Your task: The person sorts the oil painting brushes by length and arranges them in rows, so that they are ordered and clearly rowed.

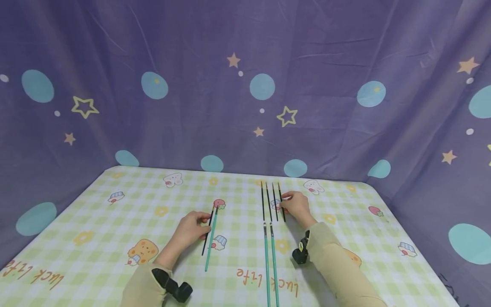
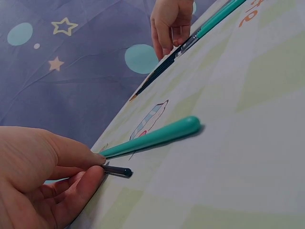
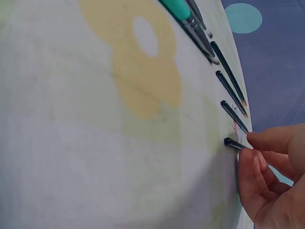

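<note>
My left hand pinches a thin black paintbrush between thumb and fingers, left of the table's middle. Close along its right side lies a longer teal-handled paintbrush, at a slight angle. In the left wrist view, the rounded end of the teal brush shows just past the index fingertip, above the black handle end. Farther right, my right hand pinches the rightmost black paintbrush of a row. Other black brushes lie side by side to its left, bristles pointing away.
Two teal-handled brushes lie below the black row, running toward the near edge. A green-checked cloth with printed pictures covers the table. A purple curtain with stars and dots hangs behind and at both sides.
</note>
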Demonstrator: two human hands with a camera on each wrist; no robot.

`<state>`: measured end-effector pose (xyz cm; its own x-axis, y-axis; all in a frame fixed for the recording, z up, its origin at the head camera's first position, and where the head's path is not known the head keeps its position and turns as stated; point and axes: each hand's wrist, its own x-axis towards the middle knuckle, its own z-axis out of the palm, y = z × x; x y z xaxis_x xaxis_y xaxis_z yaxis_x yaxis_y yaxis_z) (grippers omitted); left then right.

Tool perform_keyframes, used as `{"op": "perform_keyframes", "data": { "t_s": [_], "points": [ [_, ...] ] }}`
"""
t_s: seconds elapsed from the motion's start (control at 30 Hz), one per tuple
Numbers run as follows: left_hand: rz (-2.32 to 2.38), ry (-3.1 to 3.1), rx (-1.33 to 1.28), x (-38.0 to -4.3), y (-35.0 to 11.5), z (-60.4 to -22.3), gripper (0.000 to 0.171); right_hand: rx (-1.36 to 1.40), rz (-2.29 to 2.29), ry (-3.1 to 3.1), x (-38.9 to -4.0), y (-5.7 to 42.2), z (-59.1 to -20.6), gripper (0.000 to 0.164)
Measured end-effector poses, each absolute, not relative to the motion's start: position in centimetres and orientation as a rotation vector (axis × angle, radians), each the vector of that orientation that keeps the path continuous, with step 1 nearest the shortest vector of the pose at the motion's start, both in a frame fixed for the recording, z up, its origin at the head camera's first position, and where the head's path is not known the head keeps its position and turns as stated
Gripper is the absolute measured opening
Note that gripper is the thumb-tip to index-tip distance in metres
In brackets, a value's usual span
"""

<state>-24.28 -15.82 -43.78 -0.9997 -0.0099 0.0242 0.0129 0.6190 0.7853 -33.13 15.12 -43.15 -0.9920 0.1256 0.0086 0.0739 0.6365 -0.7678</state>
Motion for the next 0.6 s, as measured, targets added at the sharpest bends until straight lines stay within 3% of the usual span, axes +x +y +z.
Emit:
{"op": "perform_keyframes", "data": {
  "t_s": [0.6],
  "points": [
    [-1.375, -2.800, -0.005, -24.2, -15.8, -43.7, 0.038, 0.116, 1.337, -2.791, -29.9, 10.4, -40.7, 0.028]
  ]
}}
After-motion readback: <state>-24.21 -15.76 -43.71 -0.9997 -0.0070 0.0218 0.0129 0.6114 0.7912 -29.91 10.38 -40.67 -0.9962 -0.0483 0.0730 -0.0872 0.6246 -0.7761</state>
